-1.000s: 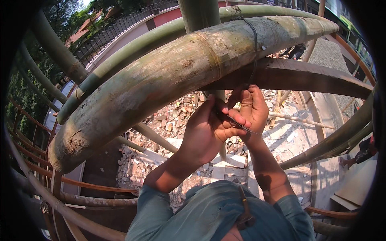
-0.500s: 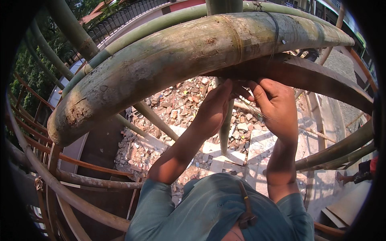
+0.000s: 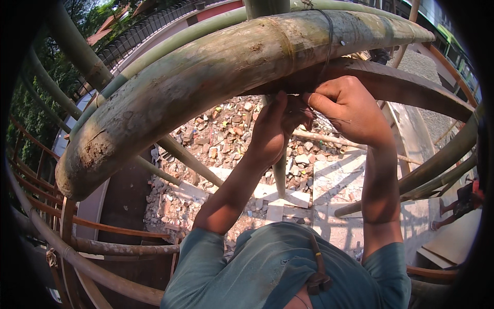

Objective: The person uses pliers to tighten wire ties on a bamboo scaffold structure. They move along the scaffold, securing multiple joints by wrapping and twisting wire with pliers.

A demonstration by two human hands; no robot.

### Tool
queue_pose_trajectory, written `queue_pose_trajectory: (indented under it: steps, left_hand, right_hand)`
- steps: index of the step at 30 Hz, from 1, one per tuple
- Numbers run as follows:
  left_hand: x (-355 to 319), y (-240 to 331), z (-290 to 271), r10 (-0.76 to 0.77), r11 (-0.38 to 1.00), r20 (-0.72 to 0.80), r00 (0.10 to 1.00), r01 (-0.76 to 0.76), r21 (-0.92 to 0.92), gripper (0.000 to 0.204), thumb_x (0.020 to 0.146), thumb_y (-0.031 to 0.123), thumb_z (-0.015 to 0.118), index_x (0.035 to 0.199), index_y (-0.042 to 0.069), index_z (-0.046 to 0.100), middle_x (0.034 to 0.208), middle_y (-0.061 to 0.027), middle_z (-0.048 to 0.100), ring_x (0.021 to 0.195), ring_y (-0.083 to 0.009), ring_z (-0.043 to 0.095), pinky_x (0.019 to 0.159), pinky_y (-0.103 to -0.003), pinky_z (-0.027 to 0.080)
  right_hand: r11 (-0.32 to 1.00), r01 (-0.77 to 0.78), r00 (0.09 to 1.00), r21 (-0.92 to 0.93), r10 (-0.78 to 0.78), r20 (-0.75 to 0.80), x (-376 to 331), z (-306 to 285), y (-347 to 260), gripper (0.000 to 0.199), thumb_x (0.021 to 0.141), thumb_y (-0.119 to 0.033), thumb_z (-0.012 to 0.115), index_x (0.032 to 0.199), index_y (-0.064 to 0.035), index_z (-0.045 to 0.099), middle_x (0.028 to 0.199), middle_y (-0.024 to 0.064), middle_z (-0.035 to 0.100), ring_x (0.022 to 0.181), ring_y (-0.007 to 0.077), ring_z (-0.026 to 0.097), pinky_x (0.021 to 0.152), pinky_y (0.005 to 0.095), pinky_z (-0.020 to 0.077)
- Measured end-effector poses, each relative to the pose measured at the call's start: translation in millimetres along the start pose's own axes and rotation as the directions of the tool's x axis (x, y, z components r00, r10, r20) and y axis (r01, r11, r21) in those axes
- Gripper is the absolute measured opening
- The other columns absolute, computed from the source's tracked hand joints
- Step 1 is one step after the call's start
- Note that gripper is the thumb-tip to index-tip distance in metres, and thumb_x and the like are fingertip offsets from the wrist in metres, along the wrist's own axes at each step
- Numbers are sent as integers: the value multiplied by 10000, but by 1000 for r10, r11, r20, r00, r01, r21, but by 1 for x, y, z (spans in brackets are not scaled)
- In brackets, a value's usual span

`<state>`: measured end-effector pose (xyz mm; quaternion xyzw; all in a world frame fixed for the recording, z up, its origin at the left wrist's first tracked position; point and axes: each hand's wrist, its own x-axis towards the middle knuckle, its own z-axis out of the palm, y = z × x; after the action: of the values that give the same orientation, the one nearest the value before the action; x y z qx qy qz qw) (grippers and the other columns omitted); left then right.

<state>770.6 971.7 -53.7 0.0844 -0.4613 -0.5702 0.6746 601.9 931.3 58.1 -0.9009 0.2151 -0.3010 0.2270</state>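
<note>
A thick bamboo pole crosses in front of me, with a loop of thin dark wire around it. Under it a dark wooden plank runs off to the right. My right hand is closed, thumb against forefinger, on thin wire just below the pole and beside the plank; fine strands show under its fingers. Close beside it, my left hand is raised with its fingers curled inward beneath the pole. What its fingertips grip is partly hidden, though they meet the same wire.
A hammer hangs at the front of my shirt. Far below lie broken bricks and rubble and pale slabs. Bamboo poles surround me at left and right. Another person stands low at the right edge.
My right hand has turned and shifted slightly up and right, its elbow farther out. My left hand stays under the pole. The whole view has shifted a little.
</note>
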Motion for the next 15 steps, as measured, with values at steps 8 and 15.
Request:
queue_pose_trajectory:
  steps: [8,15]
  left_hand:
    - [7,-25,16,162,987,-192,968,-154,54,400,1083,382,371,837,85,476,744,-1,427,701,-130,366,675,-304,330]
    - [5,-25,12,201,978,-165,966,-190,81,356,1093,341,354,996,56,544,851,-9,522,755,-124,462,729,-294,401]
  right_hand:
    - [990,-44,988,-133,23,-155,-28,-20,-25,314,969,-248,621,957,55,702,752,145,667,699,181,657,663,298,503]
    - [743,-69,995,-666,-2,-104,-39,18,-52,227,840,-274,708,889,-68,628,850,119,663,803,335,655,684,445,499]
